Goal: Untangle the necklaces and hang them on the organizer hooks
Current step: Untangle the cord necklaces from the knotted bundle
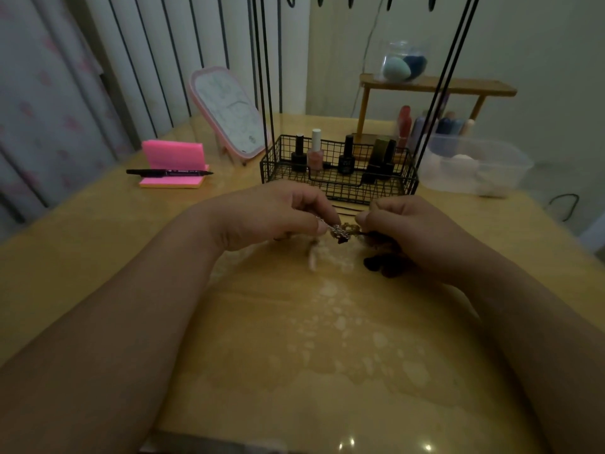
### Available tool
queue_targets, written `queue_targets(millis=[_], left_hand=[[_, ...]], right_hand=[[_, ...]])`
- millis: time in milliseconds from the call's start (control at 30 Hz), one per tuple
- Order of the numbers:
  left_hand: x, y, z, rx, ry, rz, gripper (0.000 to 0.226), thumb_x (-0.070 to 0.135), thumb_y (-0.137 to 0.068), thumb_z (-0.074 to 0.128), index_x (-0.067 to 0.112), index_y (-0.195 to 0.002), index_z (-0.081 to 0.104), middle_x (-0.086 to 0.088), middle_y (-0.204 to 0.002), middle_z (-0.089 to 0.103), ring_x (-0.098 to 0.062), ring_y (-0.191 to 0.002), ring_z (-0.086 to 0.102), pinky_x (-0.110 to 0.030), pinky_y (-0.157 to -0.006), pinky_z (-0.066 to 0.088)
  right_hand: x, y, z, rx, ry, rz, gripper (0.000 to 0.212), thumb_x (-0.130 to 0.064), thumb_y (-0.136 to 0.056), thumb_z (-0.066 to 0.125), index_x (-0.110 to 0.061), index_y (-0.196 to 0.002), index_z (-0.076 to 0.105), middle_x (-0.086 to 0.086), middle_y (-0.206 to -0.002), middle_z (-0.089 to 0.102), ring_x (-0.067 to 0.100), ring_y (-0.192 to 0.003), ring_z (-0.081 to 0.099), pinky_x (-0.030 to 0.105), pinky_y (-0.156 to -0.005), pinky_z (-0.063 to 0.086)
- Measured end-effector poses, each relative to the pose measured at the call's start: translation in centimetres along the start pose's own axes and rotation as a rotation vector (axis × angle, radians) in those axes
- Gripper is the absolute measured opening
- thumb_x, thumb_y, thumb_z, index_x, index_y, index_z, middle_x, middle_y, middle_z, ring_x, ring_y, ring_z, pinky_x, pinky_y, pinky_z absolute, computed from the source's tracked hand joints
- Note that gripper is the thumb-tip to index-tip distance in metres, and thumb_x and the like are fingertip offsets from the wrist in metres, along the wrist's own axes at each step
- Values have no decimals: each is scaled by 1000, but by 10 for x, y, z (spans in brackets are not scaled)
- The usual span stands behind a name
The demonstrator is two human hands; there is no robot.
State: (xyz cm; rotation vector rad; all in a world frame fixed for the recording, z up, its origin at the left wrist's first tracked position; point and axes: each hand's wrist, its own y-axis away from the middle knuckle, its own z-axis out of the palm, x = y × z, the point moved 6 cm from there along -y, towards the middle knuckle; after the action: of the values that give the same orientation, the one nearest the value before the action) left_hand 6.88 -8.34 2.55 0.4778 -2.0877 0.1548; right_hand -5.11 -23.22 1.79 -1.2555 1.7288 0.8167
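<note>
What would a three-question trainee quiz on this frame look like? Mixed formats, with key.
1. True or false: a necklace already hangs on one of the visible organizer hooks.
2. The black marker lies on: A) pink sticky notes B) a wire basket C) a wooden shelf.
3. Short answer: what do the left hand and right hand pinch between them?

Key: 1 false; 2 A; 3 the tangled necklaces.

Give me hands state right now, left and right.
Left hand: closed, pinching the necklace tangle at its silver chain.
Right hand: closed, pinching the dark end of the same tangle.
</note>
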Motion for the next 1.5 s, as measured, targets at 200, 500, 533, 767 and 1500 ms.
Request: queue_targets(millis=[200,500,533,767,1500], left_hand=[[-4,-3,-6,93,-106,-9,19,15,-100,66,31,-106,76,20,-82,69,5,-76,61,-24,-74,45],[-2,-5,-3,139,-205,18,7,33,-94,74,27,-93,77,3,-90,74,-4,-80,64,-28,-75,48],[-1,-6,1,132,-254,28,3,35,-93,76,32,-95,76,9,-91,73,0,-83,64,-27,-76,48],[5,-14,29,65,-413,99,11,39,-92,77,39,-102,72,19,-92,65,8,-84,57,-19,-70,43],[13,-5,24,130,217,29,9,22,-110,49,14,-109,54,-7,-76,71,-22,-63,65,-29,-56,54]], right_hand=[[-1,-2,-4,138,278,-51,34,-47,-98,64,-19,-78,62,-8,-71,68,4,-59,61,30,-62,51],[-1,-2,-2,87,358,-53,20,-23,-104,56,-36,-100,70,-8,-88,71,0,-75,66,22,-67,49],[0,-2,-2,82,351,-50,20,-22,-103,57,-36,-100,70,-7,-88,71,-1,-73,66,23,-65,50],[-4,-2,-8,166,244,-101,20,-16,-99,60,-31,-102,72,-5,-85,73,2,-74,66,30,-71,55],[0,0,-3,-28,6,-47,23,-30,-103,60,-14,-100,75,3,-70,56,16,-59,48,27,-56,37]])
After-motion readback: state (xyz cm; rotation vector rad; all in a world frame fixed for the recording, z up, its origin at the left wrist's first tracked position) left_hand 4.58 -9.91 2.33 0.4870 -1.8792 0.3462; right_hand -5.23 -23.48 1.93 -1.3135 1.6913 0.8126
